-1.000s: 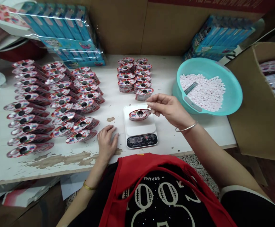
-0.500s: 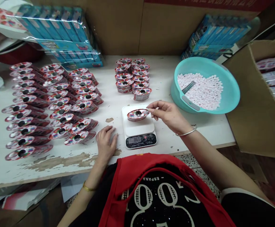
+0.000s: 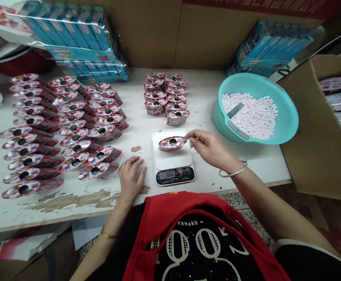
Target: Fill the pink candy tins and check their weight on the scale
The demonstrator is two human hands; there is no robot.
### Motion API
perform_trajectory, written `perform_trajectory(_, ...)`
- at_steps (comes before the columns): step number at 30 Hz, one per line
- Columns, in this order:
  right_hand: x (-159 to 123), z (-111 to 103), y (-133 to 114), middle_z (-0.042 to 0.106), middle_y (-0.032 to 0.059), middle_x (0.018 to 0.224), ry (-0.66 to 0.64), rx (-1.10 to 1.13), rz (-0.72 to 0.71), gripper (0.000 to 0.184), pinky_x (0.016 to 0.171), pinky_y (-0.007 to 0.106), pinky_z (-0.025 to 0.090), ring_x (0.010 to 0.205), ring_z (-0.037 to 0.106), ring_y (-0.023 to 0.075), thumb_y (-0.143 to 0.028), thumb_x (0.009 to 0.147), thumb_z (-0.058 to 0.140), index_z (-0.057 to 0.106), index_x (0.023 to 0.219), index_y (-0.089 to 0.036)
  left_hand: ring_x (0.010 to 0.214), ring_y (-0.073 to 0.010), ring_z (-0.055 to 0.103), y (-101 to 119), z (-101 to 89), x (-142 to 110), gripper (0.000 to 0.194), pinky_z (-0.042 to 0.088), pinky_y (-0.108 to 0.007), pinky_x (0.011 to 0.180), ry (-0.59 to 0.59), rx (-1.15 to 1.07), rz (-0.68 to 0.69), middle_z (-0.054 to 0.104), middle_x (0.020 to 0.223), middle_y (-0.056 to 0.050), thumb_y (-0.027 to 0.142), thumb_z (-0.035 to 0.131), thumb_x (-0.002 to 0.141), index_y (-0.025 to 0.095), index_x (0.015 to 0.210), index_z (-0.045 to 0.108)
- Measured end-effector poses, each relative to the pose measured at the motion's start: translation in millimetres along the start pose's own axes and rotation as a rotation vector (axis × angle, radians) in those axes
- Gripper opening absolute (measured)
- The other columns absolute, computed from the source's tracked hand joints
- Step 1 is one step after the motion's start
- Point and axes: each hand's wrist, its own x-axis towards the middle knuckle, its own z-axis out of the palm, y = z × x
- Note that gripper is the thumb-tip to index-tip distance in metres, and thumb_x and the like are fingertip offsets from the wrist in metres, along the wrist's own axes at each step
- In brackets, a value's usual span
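The person's right hand (image 3: 208,148) reaches in over the edge of a white scale (image 3: 174,159), its forefinger and thumb slightly parted and the other fingers curled underneath. The fingertips are at the near end of a red-and-white pack (image 3: 166,145), which sits on the scale just left of this hand, its dark round hole facing up and a white piece beside the hole. Whether the fingers pinch the pack or only meet its edge, one cannot tell.

The left hand (image 3: 131,177) rests on the white table (image 3: 205,117) just left of the scale, fingers loosely bent and somewhat spread, with nothing in its grasp. Left of that hand stand long columns of similar packs (image 3: 75,128), the nearest just beyond its fingers; a worn brown patch (image 3: 79,199) of tabletop lies beside its wrist.

Ahead of the right hand and a little to its left, two short columns of packs (image 3: 174,99) stand side by side. To its right and farther forward is a turquoise tub (image 3: 287,125) of small pale pieces (image 3: 255,117), with a scoop (image 3: 235,111) lying on them. Farther right of that hand, past the tub, a cardboard carton (image 3: 313,156) contains more packs.
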Motion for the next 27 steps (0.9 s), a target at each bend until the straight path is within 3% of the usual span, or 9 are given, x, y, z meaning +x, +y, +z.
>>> perform_trajectory(4, -5, 2, -4, 0.064, 0.0032, 0.079, -0.109, -0.099, -0.004, 0.022, 0.069, 0.027, 0.04, 0.07, 0.052, 0.0138, -0.013, 0.088, 0.045, 0.066, 0.093, -0.016, 0.113, -0.024, 0.056, 0, 0.1, 0, 0.025, 0.038, -0.04, 0.096, 0.005, 0.016, 0.013, 0.063, 0.118, -0.01, 0.033, 0.054, 0.091, 0.021, 0.112, 0.062)
perform_trajectory(8, 1, 12, -16, 0.066, 0.0049, 0.085, -0.109, -0.061, -0.04, 0.021, 0.072, 0.028, 0.041, 0.076, 0.054, 0.0146, -0.015, 0.09, 0.046, 0.066, 0.096, -0.015, 0.113, -0.0238, 0.056, -1, 0.4, 0, 0.025, 0.038, -0.04, 0.096, 0.012, 0.017, 0.028, 0.063, 0.119, -0.01, 0.033, 0.054, 0.091, 0.021, 0.111, 0.062)
perform_trajectory(11, 5, 11, -23, 0.064, 0.0042, 0.087, -0.093, 0.107, -0.038, 0.016, 0.07, 0.027, 0.042, 0.077, 0.053, 0.0136, -0.022, 0.091, 0.051, 0.064, 0.095, -0.015, 0.113, -0.0239, 0.056, -1, 0.2, 0, 0.025, 0.038, -0.04, 0.096, 0.01, 0.017, 0.026, 0.063, 0.119, -0.01, 0.032, 0.054, 0.091, 0.021, 0.112, 0.062)
perform_trajectory(14, 3, 0, -22, 0.06, 0.0015, 0.081, -0.088, 0.398, 0.102, 0.017, 0.059, 0.024, 0.038, 0.065, 0.047, 0.0097, -0.029, 0.089, 0.057, 0.064, 0.098, -0.017, 0.113, -0.0239, 0.056, 0, -0.3, 0, 0.025, 0.038, -0.04, 0.096, 0.001, 0.012, 0.008, 0.064, 0.119, -0.01, 0.032, 0.054, 0.091, 0.022, 0.112, 0.062)
perform_trajectory(18, -3, -25, -6, 0.061, 0.0029, 0.087, 0.042, 0.676, 0.265, 0.022, 0.056, 0.023, 0.038, 0.063, 0.046, 0.0079, -0.026, 0.081, 0.066, 0.064, 0.101, -0.018, 0.113, -0.024, 0.056, 1, -0.5, 1, 0.025, 0.038, -0.04, 0.096, 0.0, 0.009, 0.003, 0.064, 0.118, -0.01, 0.032, 0.054, 0.091, 0.021, 0.111, 0.063)
perform_trajectory(22, -11, -45, 13, 0.059, 0.0035, 0.086, 0.166, 0.684, 0.272, 0.02, 0.053, 0.025, 0.038, 0.063, 0.047, 0.0093, -0.026, 0.08, 0.068, 0.064, 0.098, -0.019, 0.112, -0.0242, 0.056, 1, -0.1, 1, 0.025, 0.038, -0.041, 0.097, 0.001, 0.014, 0.003, 0.064, 0.118, -0.01, 0.033, 0.055, 0.09, 0.022, 0.111, 0.063)
perform_trajectory(27, -17, -40, 24, 0.058, 0.0015, 0.08, 0.185, 0.704, 0.29, 0.023, 0.047, 0.023, 0.03, 0.057, 0.043, 0.0072, -0.037, 0.081, 0.071, 0.063, 0.093, -0.019, 0.112, -0.0242, 0.056, 0, 0.7, 1, 0.025, 0.038, -0.041, 0.097, 0.0, 0.03, 0.009, 0.064, 0.117, -0.01, 0.033, 0.055, 0.09, 0.021, 0.111, 0.063)
